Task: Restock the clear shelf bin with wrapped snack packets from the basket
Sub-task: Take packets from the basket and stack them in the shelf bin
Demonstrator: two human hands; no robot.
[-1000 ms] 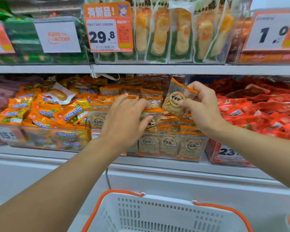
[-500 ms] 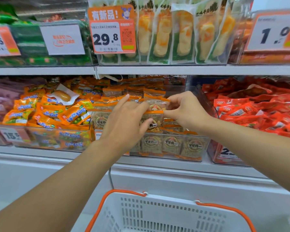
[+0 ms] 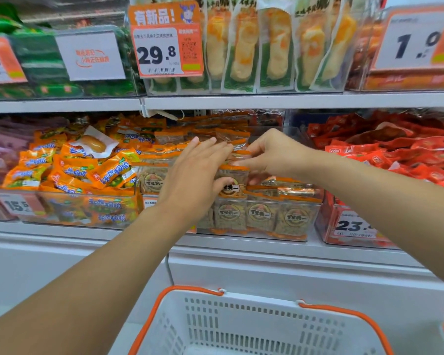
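Observation:
The clear shelf bin (image 3: 296, 221) stands on the middle shelf, filled with upright orange-topped snack packets with round labels. My right hand (image 3: 273, 155) pinches the orange top edge of one snack packet (image 3: 233, 187) and holds it down among the front rows. My left hand (image 3: 196, 176) lies spread over the packets just left of it, fingers straight and thumb touching that packet's front. The white basket (image 3: 254, 326) with an orange rim sits below at the bottom of the view; its inside is hidden.
A bin of orange and blue packets (image 3: 69, 183) stands left, a bin of red packets (image 3: 395, 160) right. The upper shelf edge (image 3: 267, 101) hangs just above my hands, with price tags and yellow-green packs over it.
My right hand has brought the packet down from above the bin into the front rows. My left hand stayed on the packets, fingers stretching further forward.

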